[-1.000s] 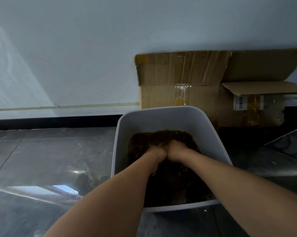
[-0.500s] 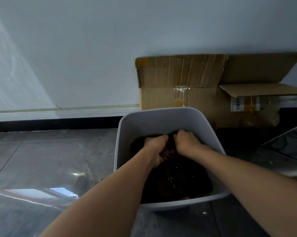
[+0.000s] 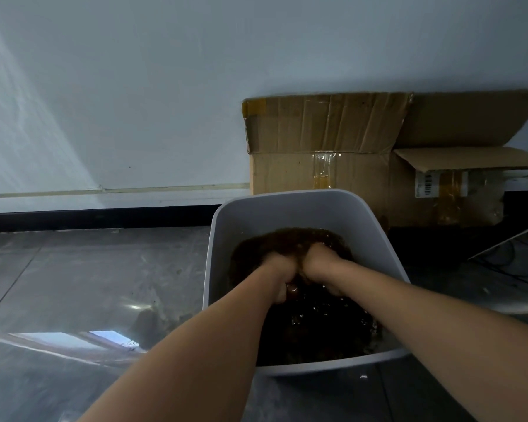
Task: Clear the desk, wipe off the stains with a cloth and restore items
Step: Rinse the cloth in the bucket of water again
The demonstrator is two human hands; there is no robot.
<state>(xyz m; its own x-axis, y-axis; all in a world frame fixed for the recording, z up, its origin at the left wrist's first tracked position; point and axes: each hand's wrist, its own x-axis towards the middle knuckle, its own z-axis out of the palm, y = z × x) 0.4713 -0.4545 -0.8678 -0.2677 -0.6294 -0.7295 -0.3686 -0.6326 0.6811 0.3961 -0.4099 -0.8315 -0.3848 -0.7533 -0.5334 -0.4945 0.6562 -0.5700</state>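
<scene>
Bare storage corner: grey concrete floor (image 3: 74, 269), taped cardboard box (image 3: 332, 132), loose cables (image 3: 509, 263), plain wall (image 3: 135, 86).

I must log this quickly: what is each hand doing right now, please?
Left hand: closed, gripping the cloth in the tub.
Right hand: closed, gripping the same cloth.

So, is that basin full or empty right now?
Partly full: dark brown water sits in the basin, far wall bare above the waterline. Left hand and right hand dip into it.
</scene>
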